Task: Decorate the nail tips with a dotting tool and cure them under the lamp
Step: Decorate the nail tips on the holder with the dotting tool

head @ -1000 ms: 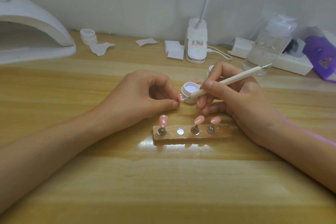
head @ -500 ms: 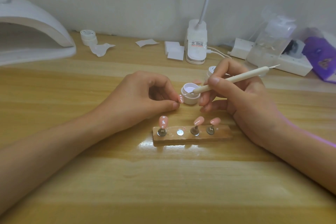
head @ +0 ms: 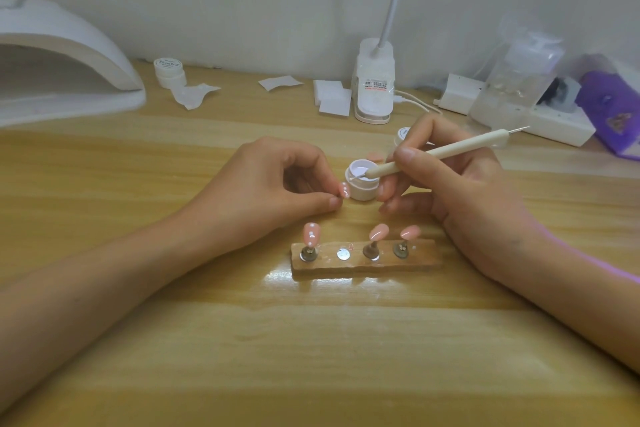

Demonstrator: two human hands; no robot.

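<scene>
In the middle of the tabletop (head: pixel 173 340) we find a small open pot (head: pixel 362 189) of white gel, with a hand on either side of it. The left hand (head: pixel 273 184) rests on the wood just left of the pot. Its thumb and forefinger pinch a pink nail tip (head: pixel 344 189) close beside the pot's wall, and the other fingers are curled in under the palm. The right hand (head: pixel 460 191) grips the dotting tool (head: pixel 436 152) the way one holds a pen, thumb and forefinger pressed together round the cream shaft. The tool slants down to the left and its lower end sits inside the pot's mouth. Its upper metal point sticks out past the knuckles to the right.

Nearer to us lies a wooden holder (head: pixel 426 262), set crosswise below both hands. Three pink nail tips stand on its pegs: one on the left (head: pixel 310 234) bearing small white dots, and two on the right (head: pixel 378 231) (head: pixel 410 231). Between them we see one bare metal disc (head: pixel 343 254).

At the far left stands the white curing lamp (head: pixel 69 55), well apart from the hands, its opening turned toward the right. Along the wall behind we make out a closed white jar (head: pixel 169 70), scraps of white paper (head: pixel 332 97), the base of a desk lamp (head: pixel 374 94), a clear bottle (head: pixel 516 80) in front of a white power strip (head: pixel 554 125), and a purple pack (head: pixel 613 111) at the right edge.
</scene>
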